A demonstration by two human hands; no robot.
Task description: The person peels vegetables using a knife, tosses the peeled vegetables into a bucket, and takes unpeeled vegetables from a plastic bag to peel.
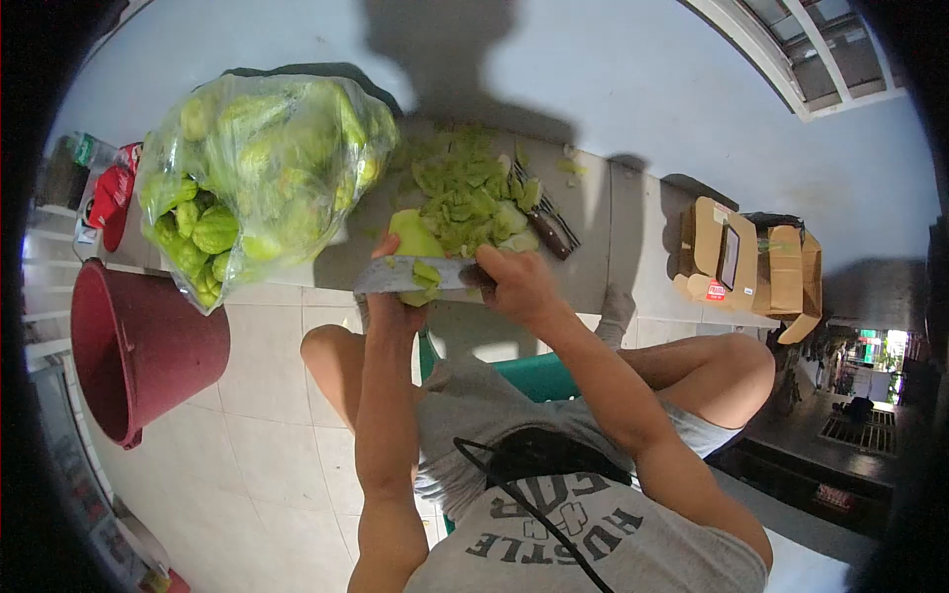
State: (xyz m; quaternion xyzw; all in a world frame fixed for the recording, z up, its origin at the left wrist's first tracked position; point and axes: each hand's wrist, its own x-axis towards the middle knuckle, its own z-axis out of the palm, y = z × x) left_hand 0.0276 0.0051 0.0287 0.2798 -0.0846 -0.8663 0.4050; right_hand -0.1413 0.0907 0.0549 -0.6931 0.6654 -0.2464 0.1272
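My left hand (391, 308) is wrapped round a pale green chayote (417, 235), partly hidden behind a blade. In my right hand (516, 283) is the dark handle of a wide knife (381, 276), its blade lying across the chayote. A green peeling (426, 273) clings to the blade. Beyond my hands, a heap of green peelings (463, 193) covers part of the grey ledge (590, 212). A second knife with a brown handle (555, 233) rests at the heap's right side.
A clear plastic bag (287, 148) full of chayotes stands at the left on the ledge, beside a red cloth item (114, 201). Below it is a dark red bucket (163, 341). Open cardboard boxes (727, 259) sit at the right. A green stool (534, 376) shows beneath me.
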